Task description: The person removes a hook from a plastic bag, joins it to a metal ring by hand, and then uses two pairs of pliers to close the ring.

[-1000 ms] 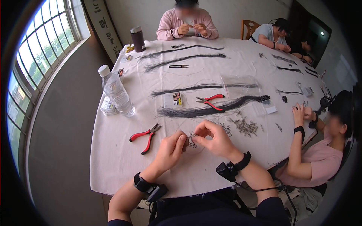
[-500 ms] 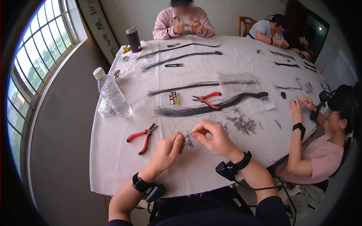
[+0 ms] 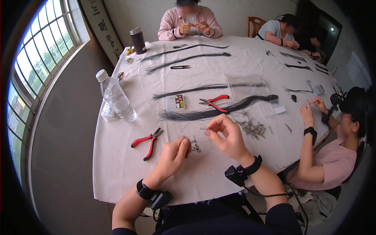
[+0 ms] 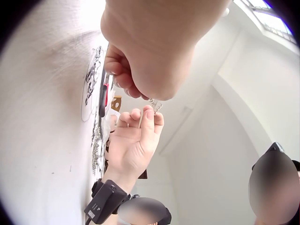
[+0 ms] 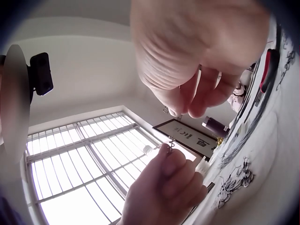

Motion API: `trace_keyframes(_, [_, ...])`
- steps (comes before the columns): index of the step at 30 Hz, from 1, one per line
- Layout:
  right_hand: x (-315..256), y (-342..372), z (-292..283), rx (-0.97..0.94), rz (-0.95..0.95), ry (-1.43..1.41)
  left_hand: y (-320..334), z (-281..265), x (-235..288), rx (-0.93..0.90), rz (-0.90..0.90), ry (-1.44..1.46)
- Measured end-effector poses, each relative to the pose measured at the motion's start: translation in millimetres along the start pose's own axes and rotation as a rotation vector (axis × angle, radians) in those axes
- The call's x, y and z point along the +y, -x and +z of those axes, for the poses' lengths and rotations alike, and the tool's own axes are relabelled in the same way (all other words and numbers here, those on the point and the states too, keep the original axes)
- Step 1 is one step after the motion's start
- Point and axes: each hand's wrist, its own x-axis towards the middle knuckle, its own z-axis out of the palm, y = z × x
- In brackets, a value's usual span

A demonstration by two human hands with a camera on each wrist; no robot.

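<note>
Thumb and curled fingers of my left hand (image 3: 174, 156) pinch a small twisted metal piece (image 5: 171, 144), which stands up from the fingertips in the right wrist view. My right hand (image 3: 229, 139) is a little farther up and to the right, holding a small metal coil (image 3: 204, 128) between thumb and forefinger. A gap separates the two hands in the head view. On the cloth beside the left fingertips lies a small heap of dark looped wire pieces (image 3: 196, 148). A larger pile of metal coils (image 3: 253, 130) is beyond the right hand.
Red-handled pliers (image 3: 149, 143) lie left of my left hand; a second pair (image 3: 215, 103) touches a long black strand bundle (image 3: 207, 115). A water bottle (image 3: 117, 98) and a plastic box (image 3: 176, 103) stand near. A person in pink (image 3: 325, 160) sits at the right.
My right hand has moved up and away from the left fingertips, with a small coil now visible in its pinch. My left hand has barely moved.
</note>
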Motion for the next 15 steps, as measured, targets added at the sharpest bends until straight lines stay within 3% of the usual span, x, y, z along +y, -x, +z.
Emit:
trace_keyframes(5, [-13.1,-0.5,-9.5,0.132,-0.151,0.013,-21.2,10.0,21.4,0.039,0.134,-0.15])
trace_keyframes(7, [-18.0,-2.4,-19.7,0.199,-0.263,0.026,-38.2,23.7,24.8,-0.024,0.298,-0.267])
trace_keyframes(11, [-13.2,-5.6,-39.1,0.358,-0.282,0.068,-71.3,65.0,18.2,-0.048,0.411,-0.298])
trace_keyframes(13, [-8.8,-6.9,-47.0,0.369,-0.242,0.049,-80.9,80.0,16.2,-0.044,0.435,-0.39])
trace_keyframes(15, [-7.7,-8.4,-51.3,0.378,-0.202,0.025,-80.8,79.4,14.9,-0.023,0.471,-0.303])
